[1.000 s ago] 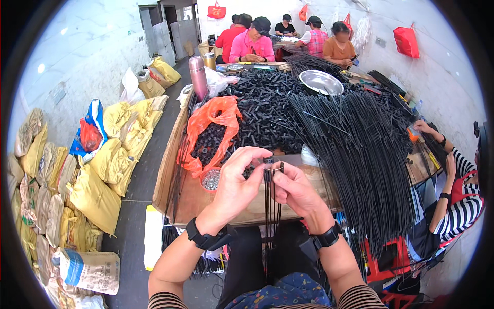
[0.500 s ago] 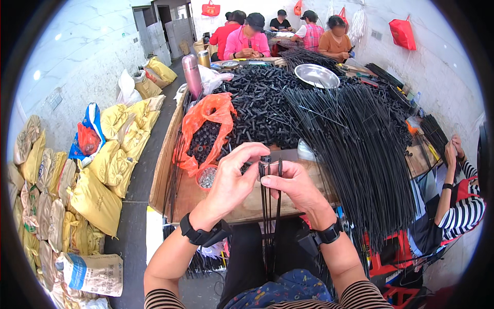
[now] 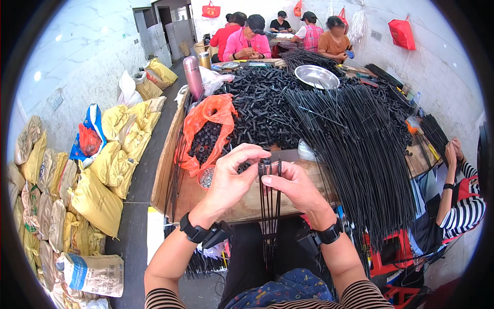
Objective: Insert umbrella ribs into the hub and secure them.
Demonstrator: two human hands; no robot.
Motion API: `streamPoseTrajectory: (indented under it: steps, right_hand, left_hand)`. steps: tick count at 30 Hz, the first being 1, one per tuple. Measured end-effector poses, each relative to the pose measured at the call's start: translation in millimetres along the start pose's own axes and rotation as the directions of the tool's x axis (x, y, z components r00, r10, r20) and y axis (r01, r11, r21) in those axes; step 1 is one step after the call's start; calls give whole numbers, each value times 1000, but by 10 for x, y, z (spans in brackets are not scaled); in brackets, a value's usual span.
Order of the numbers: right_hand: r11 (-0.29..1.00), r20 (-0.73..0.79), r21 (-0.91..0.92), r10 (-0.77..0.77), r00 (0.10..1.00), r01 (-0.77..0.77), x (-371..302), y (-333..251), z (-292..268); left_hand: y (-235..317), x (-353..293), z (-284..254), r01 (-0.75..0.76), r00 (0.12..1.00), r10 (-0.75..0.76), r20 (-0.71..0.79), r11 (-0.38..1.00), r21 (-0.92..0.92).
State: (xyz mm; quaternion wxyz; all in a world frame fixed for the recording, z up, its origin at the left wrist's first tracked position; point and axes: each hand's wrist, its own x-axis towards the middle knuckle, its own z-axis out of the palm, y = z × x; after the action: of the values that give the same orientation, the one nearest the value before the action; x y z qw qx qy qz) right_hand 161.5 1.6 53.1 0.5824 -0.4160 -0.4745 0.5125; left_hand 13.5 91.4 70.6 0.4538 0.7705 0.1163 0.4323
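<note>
In front of my chest, my left hand [image 3: 236, 172] pinches a small black plastic connector [image 3: 265, 161] between thumb and fingers. Several thin black rods [image 3: 269, 226] hang from the connector toward my lap. My right hand [image 3: 293, 186] is closed at the connector's right side, its thumb and fingers on the upper end of one rod. Both hands are over the table's near edge. How the rod ends sit in the connector is partly covered by my fingers.
Black plastic parts [image 3: 262, 105] are heaped on the wooden table [image 3: 242, 203]. A bundle of black rods [image 3: 360, 154] lies at right, an orange bag [image 3: 188, 131] and a bowl of metal pieces [image 3: 207, 177] at left. A co-worker's hands [image 3: 453, 149] are at far right.
My hands stay almost in the same place. The rods hanging below them are now more evenly spread, and the right-hand one has drawn slightly nearer the connector.
</note>
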Motion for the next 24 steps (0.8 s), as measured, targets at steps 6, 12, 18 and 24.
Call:
streamPoseTrajectory:
  steps: [6,12,18,24]
  right_hand:
    - [1000,-1,29,-11,1000,11,-10,-20,50]
    - [998,-15,20,-56,998,56,-2,14,76]
    - [996,-48,35,-78,996,80,16,69,61]
    - [995,-119,0,-103,988,104,-5,83,111]
  left_hand:
    - [-56,-39,-28,77,997,-77,8,990,-119]
    - [-25,-65,-9,109,993,-115,-15,969,-223]
    - [-4,-157,7,175,984,-177,9,961,-216]
    - [4,-166,53,257,958,-286,-15,880,-399]
